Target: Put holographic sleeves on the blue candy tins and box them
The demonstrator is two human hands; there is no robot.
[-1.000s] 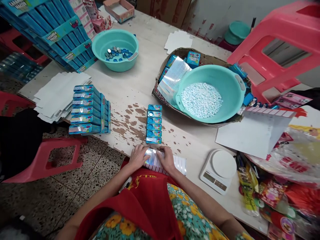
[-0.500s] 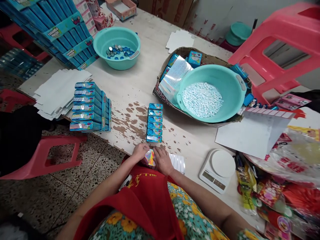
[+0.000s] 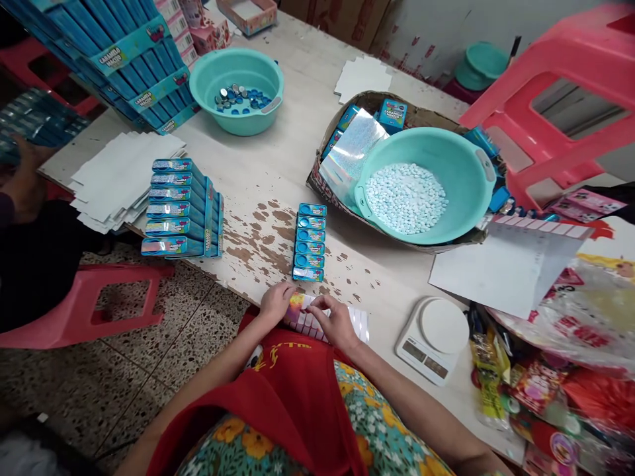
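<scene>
A shiny sheet of strip stickers (image 3: 306, 324) lies at the table's front edge, its left end catching yellow and purple light. My left hand (image 3: 276, 304) is closed at the left end of this sheet, thumb and fingertips on its corner. Over the sheet's upper edge, my right hand (image 3: 338, 325) pinches thumb and forefinger together; whatever is between them is too small to make out. Just beyond both hands stands a row of several small blue candy tins (image 3: 309, 248), with round recesses showing on their ends. The nearest tin bears a shiny strip.
Stacked blue tins (image 3: 173, 208) and white card sheets (image 3: 122, 175) lie left. One teal basin (image 3: 238, 122) holds metal discs; another (image 3: 426, 142), with pale candies, rests in a carton (image 3: 317, 175). A white scale (image 3: 436, 337) sits right. Red stools flank the table; a person's hand shows far left.
My right hand has lifted from flat on the sheet into a pinch, uncovering its strips. My left hand stays at the left end. Another person's hand has appeared at far left.
</scene>
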